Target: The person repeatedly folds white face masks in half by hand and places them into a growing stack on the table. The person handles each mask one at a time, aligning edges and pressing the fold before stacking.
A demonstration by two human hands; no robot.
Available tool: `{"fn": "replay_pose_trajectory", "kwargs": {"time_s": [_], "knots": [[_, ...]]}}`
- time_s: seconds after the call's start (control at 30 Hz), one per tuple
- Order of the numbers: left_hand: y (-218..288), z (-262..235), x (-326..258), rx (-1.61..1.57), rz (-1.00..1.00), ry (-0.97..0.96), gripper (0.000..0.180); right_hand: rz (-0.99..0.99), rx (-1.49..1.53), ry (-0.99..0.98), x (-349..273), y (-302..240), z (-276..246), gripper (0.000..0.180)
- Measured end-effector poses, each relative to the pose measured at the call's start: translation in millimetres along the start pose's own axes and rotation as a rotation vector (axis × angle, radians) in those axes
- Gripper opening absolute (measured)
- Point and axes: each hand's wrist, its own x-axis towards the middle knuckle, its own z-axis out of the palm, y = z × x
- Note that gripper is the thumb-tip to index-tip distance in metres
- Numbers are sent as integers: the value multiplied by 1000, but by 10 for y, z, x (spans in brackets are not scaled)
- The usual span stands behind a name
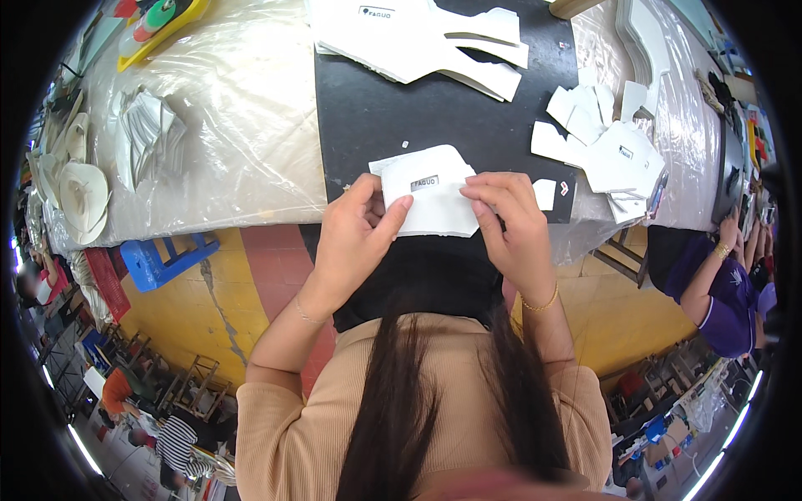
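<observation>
A small white cut piece (436,212), like leather or sheet material, has a dark rectangular label mark near its middle. It is held up at the near edge of the black mat, and a second white layer shows behind its upper left side. My left hand (351,238) grips its left side, thumb lying on the front and fingers behind. At the upper right edge, my right hand (516,219) pinches the piece between bent fingers and thumb. Beyond it, a stack of larger white cut pieces (401,37) rests on the black mat (359,117).
Right of the mat lies a loose pile of white pieces (606,154), with a tall curved stack (643,50) behind. On the plastic-covered table (242,100) sit a bundle of white pieces (146,138) and a yellow tray (180,29). A blue stool (163,263) stands below; another person (723,301) works at right.
</observation>
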Motion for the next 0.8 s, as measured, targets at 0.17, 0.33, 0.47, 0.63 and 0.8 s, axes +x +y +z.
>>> {"fn": "replay_pose_trajectory", "kwargs": {"time_s": [0.17,0.33,0.47,0.63,0.8], "knots": [[-7,-36,60,-10,-37,3,20,-46,-67,-65,-41,-6,76,21],[-31,-53,87,-11,-58,10,18,-83,-112,-70,-66,22,117,22],[-27,-62,105,27,-59,12,18,-80,-126,-89,-80,34,113,22],[-7,-65,125,109,-85,14,20,-86,-152,-108,-78,38,120,23],[21,-67,140,172,-79,20,20,-78,-174,-129,-87,35,120,23]]}}
